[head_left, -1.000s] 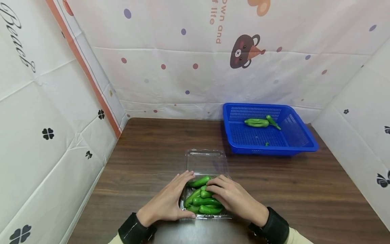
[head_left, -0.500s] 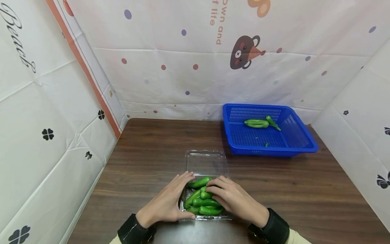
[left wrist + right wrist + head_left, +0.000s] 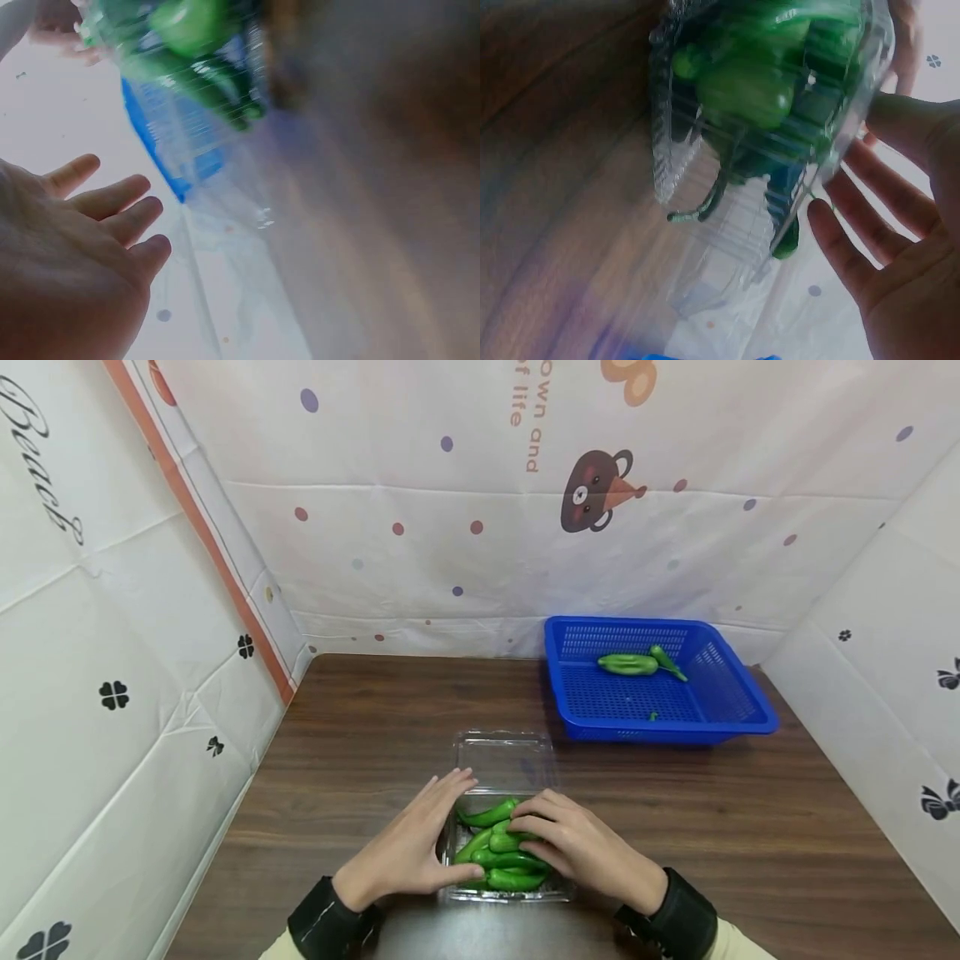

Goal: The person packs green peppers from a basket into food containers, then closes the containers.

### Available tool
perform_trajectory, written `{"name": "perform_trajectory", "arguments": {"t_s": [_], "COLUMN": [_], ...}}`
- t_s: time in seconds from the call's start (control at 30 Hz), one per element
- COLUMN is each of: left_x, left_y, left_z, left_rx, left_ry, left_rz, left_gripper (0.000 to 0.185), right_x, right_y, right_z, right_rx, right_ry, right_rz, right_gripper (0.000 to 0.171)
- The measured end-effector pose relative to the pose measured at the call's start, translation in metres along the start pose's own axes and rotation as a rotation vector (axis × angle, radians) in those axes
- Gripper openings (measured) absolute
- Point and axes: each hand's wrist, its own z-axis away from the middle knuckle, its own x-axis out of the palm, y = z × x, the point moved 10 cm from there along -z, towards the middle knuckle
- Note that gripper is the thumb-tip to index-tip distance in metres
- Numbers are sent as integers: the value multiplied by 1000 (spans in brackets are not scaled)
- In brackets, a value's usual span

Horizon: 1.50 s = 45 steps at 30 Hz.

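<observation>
A: A clear plastic clamshell box (image 3: 504, 852), heaped with green peppers (image 3: 501, 858), is seen at the near edge of the brown counter (image 3: 360, 752), its lid (image 3: 504, 758) laid open behind it. The left hand (image 3: 408, 852) is held flat against the box's left side, fingers straight; the right hand (image 3: 581, 852) is laid over the peppers, fingers only lightly bent. Nothing is gripped by either.

B: What might be upset?

A: The heap appears to stand above the rim. If the lid were forced down, a pepper could be squeezed out onto the counter, or the thin box buckled. Two more peppers (image 3: 637, 663) are left in the blue basket (image 3: 738, 720), well apart.
</observation>
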Motion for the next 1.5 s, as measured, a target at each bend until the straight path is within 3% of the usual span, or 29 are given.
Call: {"name": "perform_trajectory", "arguments": {"t_s": [0.3,0.53,0.7,0.87,1.07,1.33,1.5], "left_x": [-13,-14,-11,-8,-8,-5,0], "left_y": [10,25,27,25,27,29,27], "left_z": [-35,-65,-83,-97,-113,-137,-149], "left_rx": [-24,26,37,11,26,23,-14], "left_ry": [9,24,25,18,51,49,19], "left_rz": [23,-30,-51,-36,-54,-31,-25], "left_gripper": [99,95,92,88,84,80,79], "right_x": [-29,-57,-76,-83,-90,-117,-135], "right_y": [14,39,58,75,87,122,147], "right_z": [-5,-10,-12,-12,-12,-13,-13], "right_rx": [3,47,77,124,147,194,237], "right_ry": [105,164,203,194,168,134,118], "right_rz": [29,90,121,142,171,209,258], "right_gripper": [27,26,31,36,38,42,42]}}
